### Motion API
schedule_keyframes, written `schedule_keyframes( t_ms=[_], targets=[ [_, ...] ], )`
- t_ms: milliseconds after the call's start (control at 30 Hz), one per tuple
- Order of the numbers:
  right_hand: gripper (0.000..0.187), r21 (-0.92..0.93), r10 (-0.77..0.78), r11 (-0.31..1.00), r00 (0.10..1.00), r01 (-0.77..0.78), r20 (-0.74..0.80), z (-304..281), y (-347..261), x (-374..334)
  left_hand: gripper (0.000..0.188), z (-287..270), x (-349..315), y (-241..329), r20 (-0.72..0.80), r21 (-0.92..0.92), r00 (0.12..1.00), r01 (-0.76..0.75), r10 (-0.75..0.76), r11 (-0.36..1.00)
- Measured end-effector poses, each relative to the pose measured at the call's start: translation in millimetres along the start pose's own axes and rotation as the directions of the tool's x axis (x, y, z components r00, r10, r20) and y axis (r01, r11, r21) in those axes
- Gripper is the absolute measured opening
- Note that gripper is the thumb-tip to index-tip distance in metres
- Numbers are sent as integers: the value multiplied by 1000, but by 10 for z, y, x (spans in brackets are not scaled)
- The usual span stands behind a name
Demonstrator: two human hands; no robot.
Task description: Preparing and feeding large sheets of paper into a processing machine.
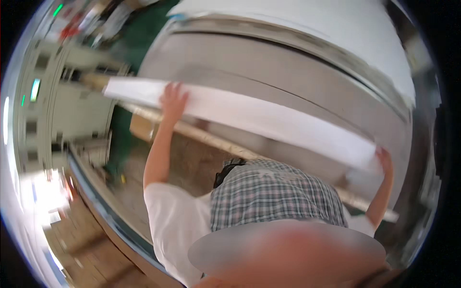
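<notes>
A long white strip of sheet-like material (269,116) stretches crosswise in front of me, along the near side of a grey work surface (230,55). I cannot tell whether it is folded or rolled. My left hand (174,102) lies over the strip towards its left end, fingers stretched out and a little apart. At the strip's right end is my right hand (382,159), its fingers bent round the edge. Motion blurs both hands, and the right one's fingertips are partly hidden.
White sheet material (297,17) covers the far side, beyond a raised grey bar (288,41). A pale rail (216,141) runs between my body and the surface. Light-coloured machine cabinets (79,96) stand at left. Brown cardboard boxes (91,245) sit at lower left.
</notes>
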State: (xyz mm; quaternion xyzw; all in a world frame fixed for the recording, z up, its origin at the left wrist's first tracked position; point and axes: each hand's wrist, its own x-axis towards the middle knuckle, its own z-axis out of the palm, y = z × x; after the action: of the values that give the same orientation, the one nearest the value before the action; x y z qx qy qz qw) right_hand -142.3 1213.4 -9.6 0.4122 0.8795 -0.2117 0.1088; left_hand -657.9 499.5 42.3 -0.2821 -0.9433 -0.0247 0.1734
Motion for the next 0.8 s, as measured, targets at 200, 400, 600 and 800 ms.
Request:
schedule_keyframes(
  t_ms=[200,400,600,800],
  targets=[
    [54,590,-403,801,819,101,408,93,-1626,-419,50,-91,-406,411,71,-82,983,176,-170,981],
    [48,522,-520,833,581,184,626,450,-3062,-622,44,-217,-527,452,-77,-270,959,244,-274,931],
    [40,580,-609,774,550,254,572,962,-4048,-812,37,-226,-515,435,-171,-318,941,229,-293,920],
    [38,693,-657,668,651,271,379,1491,-4541,-914,32,-147,-505,445,-179,-314,945,209,-274,926]
  ],
)
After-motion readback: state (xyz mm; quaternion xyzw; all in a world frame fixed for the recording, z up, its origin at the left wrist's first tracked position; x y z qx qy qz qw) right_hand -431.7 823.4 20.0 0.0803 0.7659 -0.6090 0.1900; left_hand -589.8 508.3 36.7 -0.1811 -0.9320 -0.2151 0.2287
